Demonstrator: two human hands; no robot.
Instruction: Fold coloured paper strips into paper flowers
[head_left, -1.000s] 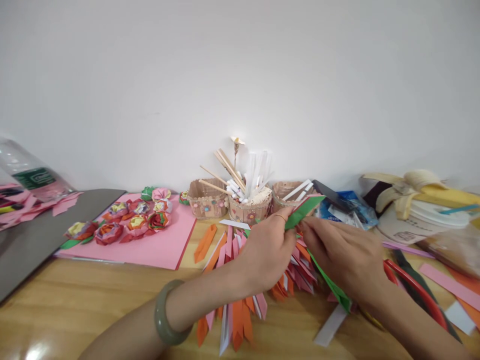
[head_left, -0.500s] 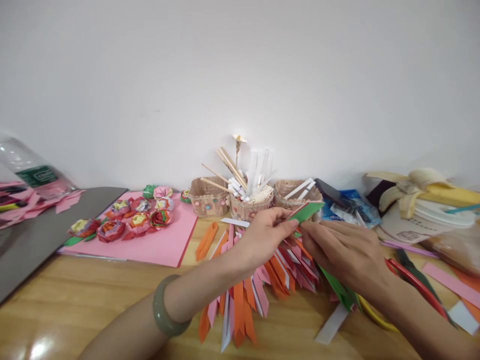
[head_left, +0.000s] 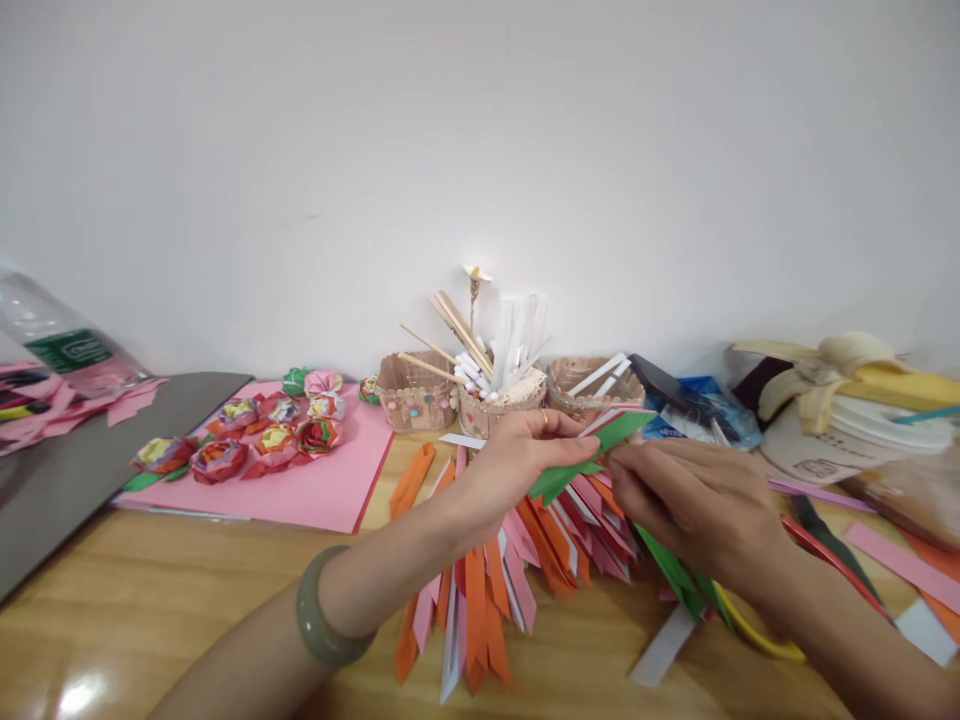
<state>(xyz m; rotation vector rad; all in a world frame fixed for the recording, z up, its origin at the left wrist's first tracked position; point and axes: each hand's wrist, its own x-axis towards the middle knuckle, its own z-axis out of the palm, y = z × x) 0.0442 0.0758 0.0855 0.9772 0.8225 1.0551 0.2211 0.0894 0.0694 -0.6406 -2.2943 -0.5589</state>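
Observation:
My left hand (head_left: 529,455), with a ring and a green bangle on the wrist, pinches a bundle of folded paper strips, green (head_left: 619,430) on the outside with white and pink edges. Close to its right side is my right hand (head_left: 694,490), fingers curled together near the bundle; what they hold, if anything, is hidden. Folded orange (head_left: 476,620), pink and white paper strips fan out on the wooden table (head_left: 225,590) below both hands. More green strips (head_left: 667,570) lie under my right wrist.
Paper flowers (head_left: 274,445) rest on pink paper (head_left: 330,500) at the left. Woven baskets (head_left: 416,400) with sticks and white rolls stand by the wall. A bottle (head_left: 75,345) lies far left. At right are red-handled scissors (head_left: 832,560) and a banana peel (head_left: 814,385) on a white lid.
The green bundle has turned in my left hand and shows more of its length below the thumb. My right hand has shifted slightly right, its fingers more curled.

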